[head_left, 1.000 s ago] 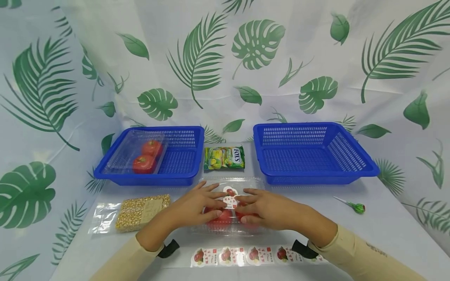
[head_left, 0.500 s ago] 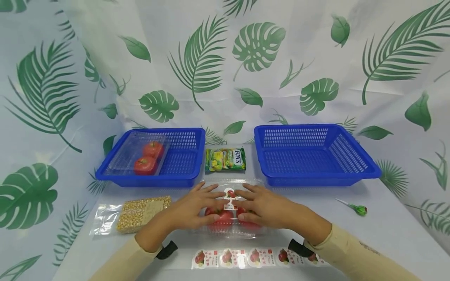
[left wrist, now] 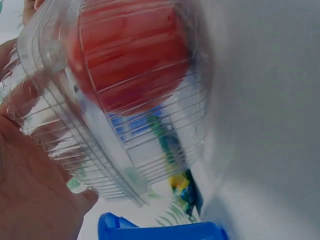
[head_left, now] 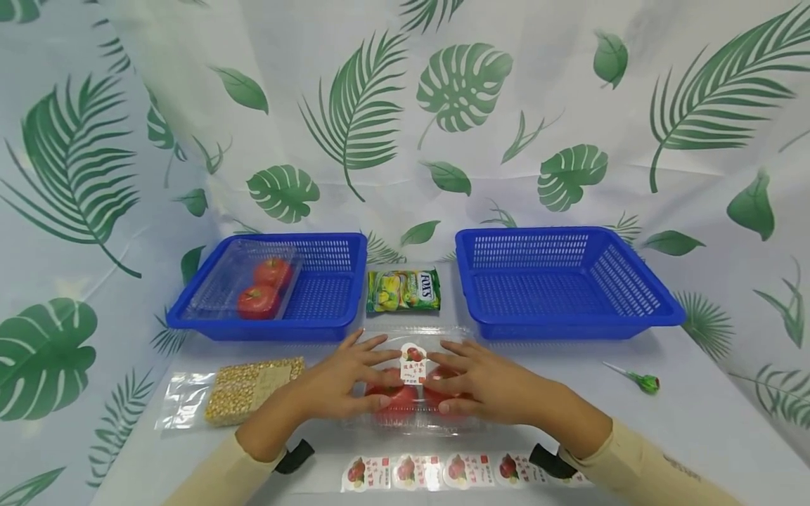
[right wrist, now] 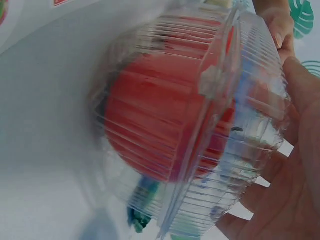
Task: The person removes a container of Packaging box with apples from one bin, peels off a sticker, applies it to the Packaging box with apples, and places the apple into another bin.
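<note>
A clear plastic clamshell box (head_left: pixel 436 335) with red apples (head_left: pixel 399 403) inside lies closed at the table's middle. On its lid is a white sticker (head_left: pixel 413 364) with a red fruit picture. My left hand (head_left: pixel 335 383) rests on the lid's left part, fingers spread beside the sticker. From the other side, my right hand (head_left: pixel 503 386) lies over the lid's right part, fingers likewise spread. Through the ribbed wall in the left wrist view shows a red apple (left wrist: pixel 135 55); another apple (right wrist: pixel 155 112) shows in the right wrist view.
The left blue basket (head_left: pixel 323 327) holds another clear box (head_left: pixel 215 281) with apples. A second blue basket (head_left: pixel 569 327) stands right, a green candy bag (head_left: pixel 403 290) between them. Bagged corn kernels (head_left: pixel 243 393) lie left, a lollipop (head_left: pixel 645 382) right, a sticker strip (head_left: pixel 418 472) in front.
Both hands have drawn slightly apart on the lid. Fingertips that overlapped the sticker's edges now lie beside it, so more of the sticker shows. The box stays in about the same place.
</note>
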Motion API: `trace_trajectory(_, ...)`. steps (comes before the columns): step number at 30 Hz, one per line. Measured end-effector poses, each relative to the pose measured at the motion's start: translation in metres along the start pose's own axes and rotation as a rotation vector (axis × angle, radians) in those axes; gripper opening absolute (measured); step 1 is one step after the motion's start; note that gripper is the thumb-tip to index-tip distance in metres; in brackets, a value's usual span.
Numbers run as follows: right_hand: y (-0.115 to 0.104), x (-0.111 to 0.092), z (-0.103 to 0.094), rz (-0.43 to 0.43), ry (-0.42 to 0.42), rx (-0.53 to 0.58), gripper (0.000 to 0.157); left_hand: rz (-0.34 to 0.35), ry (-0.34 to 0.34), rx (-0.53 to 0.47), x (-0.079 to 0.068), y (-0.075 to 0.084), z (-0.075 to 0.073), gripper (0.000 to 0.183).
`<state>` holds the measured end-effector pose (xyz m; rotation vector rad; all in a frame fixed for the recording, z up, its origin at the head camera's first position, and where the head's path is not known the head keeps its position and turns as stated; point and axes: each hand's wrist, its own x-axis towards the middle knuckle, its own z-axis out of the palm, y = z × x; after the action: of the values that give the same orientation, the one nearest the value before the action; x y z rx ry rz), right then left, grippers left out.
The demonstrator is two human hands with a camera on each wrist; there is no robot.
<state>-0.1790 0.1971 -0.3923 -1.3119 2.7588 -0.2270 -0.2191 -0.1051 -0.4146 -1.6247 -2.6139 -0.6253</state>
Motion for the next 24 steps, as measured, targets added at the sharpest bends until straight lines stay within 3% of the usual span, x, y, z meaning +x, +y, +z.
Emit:
trace_trajectory(5,0.006,-0.004,0.006,0.015,0.103,0.057,0.049,-0.084,0.102,0.030,-0.007,0.000,0.006,0.039)
trace_trajectory(9,0.013,-0.012,0.014,0.069,0.264,0.090,0.037,-0.250,0.210,0.073,-0.020,0.003,0.013,0.051)
trace_trajectory(14,0.024,-0.026,0.020,0.173,0.489,0.101,0.028,-0.444,0.304,0.031,-0.036,0.011,0.017,0.069)
trace_trajectory(18,0.029,-0.036,0.021,0.312,0.516,0.139,0.029,-0.595,0.296,-0.135,-0.042,0.015,0.016,0.079)
trace_trajectory(21,0.031,-0.041,0.021,0.429,0.461,0.223,0.040,-0.692,0.279,-0.360,-0.043,0.015,0.016,0.087)
trace_trajectory(24,0.034,-0.042,0.021,0.530,0.396,0.327,0.052,-0.743,0.277,-0.600,-0.041,0.010,0.016,0.092)
